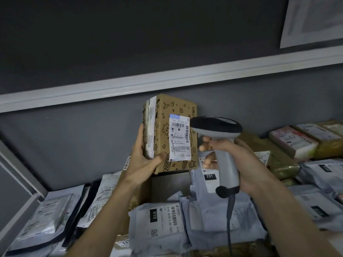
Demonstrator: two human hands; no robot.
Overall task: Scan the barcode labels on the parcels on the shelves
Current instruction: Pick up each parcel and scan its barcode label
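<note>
You are working over the shelf (pixel 27 204), which is crowded with grey mailer bags (pixel 167 223). You are holding the printed cardboard box (pixel 169 132) raised above those bags, your left hand (pixel 143 164) gripping its lower left corner. Your right hand (pixel 239 164) is wrapped around the handheld scanner (pixel 219 145), just right of the box. The barcode label (pixel 179 138) is facing you, so the scan step appears in hand; next, you are likely needing to angle the scanner head onto the label.

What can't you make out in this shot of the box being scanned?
Head view only:
- Label on the cardboard box: small print too small to read.
- Right hand: trigger finger hidden behind the scanner.
- Scanner window: faces away; no beam visible.
- Scanner cable: cut off by the bottom edge.
- Left hand: fingers hidden behind the box.
</note>
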